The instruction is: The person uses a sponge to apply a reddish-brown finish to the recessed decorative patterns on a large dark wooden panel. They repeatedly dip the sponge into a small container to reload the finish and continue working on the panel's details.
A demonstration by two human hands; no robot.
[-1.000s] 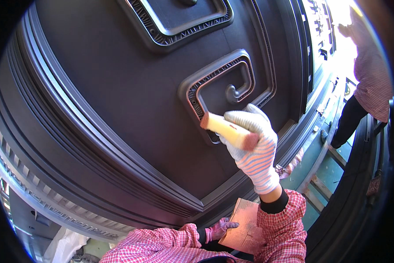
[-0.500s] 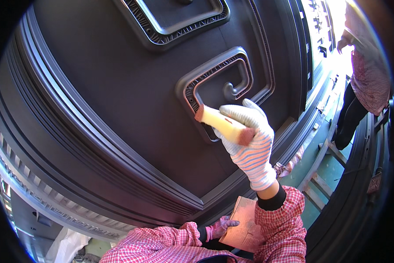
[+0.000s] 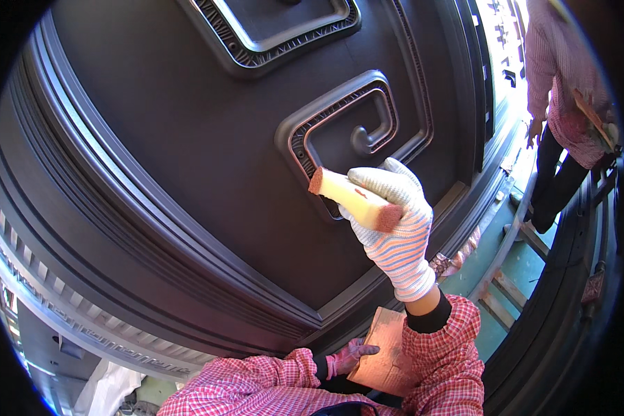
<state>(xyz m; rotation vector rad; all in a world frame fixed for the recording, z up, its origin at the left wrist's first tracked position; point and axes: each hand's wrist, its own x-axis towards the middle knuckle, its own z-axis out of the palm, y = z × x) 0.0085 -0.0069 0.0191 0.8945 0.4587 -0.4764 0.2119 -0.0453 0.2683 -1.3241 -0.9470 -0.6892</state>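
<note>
My right hand [image 3: 403,239], in a white knit glove with blue and orange stripes, is closed around a pale yellow sponge [image 3: 350,195] with reddish-brown ends. The sponge's far end is at the lower left side of a raised spiral moulding [image 3: 291,142] on a large dark panel [image 3: 187,152]; whether it touches cannot be told. Copper colour shows along parts of the moulding's edges. Low down, my left hand [image 3: 348,358], in a pink-stained glove, grips the edge of a flat board [image 3: 388,350] coated copper-pink. My right sleeve covers part of the board.
Another raised moulding [image 3: 256,59] lies farther up the panel, which has a ridged dark frame [image 3: 117,229]. To the right another person [image 3: 568,104] stands by a metal rack [image 3: 516,295] on a green floor. White sheeting [image 3: 110,388] hangs at the lower left.
The other person at the right has shifted and turned, and a flat board now shows at their side. The view has moved slightly; my hands keep nearly the same pose.
</note>
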